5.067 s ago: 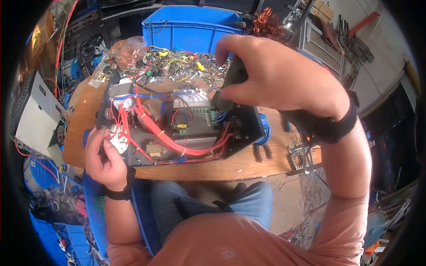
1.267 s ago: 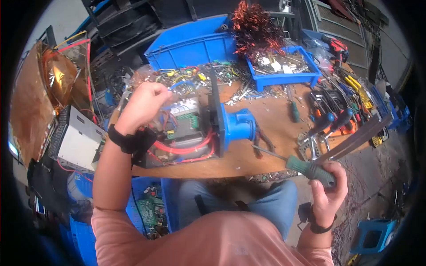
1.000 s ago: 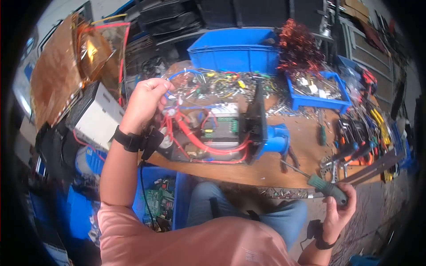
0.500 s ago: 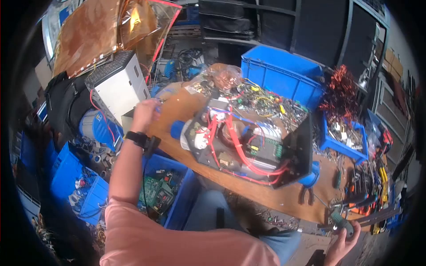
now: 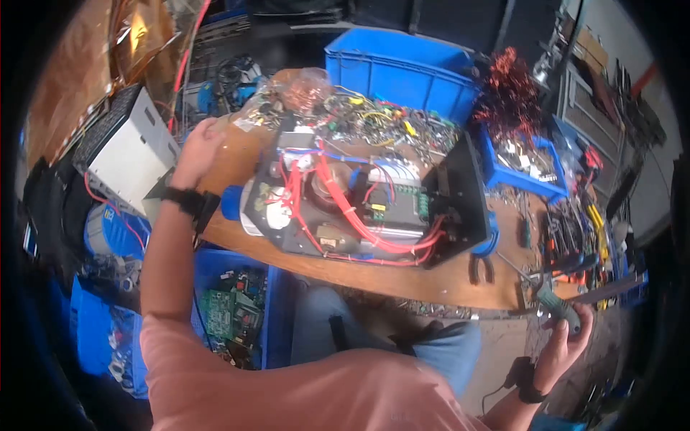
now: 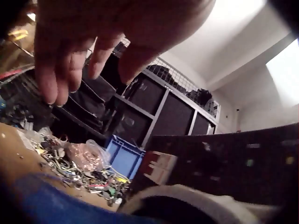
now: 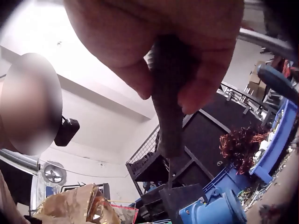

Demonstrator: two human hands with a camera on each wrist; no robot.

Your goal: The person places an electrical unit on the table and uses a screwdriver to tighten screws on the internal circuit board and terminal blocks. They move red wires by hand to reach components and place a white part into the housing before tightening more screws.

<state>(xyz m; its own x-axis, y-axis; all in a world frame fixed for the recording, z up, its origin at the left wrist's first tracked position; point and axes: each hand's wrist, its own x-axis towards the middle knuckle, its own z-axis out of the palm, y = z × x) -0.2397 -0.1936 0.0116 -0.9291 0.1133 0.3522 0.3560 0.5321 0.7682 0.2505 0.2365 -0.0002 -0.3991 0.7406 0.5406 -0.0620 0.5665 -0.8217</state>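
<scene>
The left hand (image 5: 198, 154) is over the table's left end, left of a black chassis (image 5: 295, 241) full of red cables (image 5: 352, 223). Its fingers hang relaxed with nothing between them; in the left wrist view the same hand (image 6: 93, 46) shows spread fingers, empty. Low at the right, beyond the table edge, the right hand (image 5: 564, 348) grips a green-handled screwdriver (image 5: 557, 307), its shaft pointing up and left. In the right wrist view, fingers and thumb of the right hand (image 7: 154, 28) wrap the dark handle (image 7: 169, 126).
Loose scrap (image 5: 392, 126) covers the table's back, before a large blue bin (image 5: 399, 79). A small blue tray (image 5: 521, 178) and pliers (image 5: 480, 269) are right of the chassis. Tools line the right end. A white cabinet (image 5: 133, 154) stands left; a bin of circuit boards (image 5: 269, 309) is below.
My left hand drew a blue wire up from the chassis, moved left off it, and now shows no wire. The right hand, over the chassis earlier, has since held the screwdriver low at the right.
</scene>
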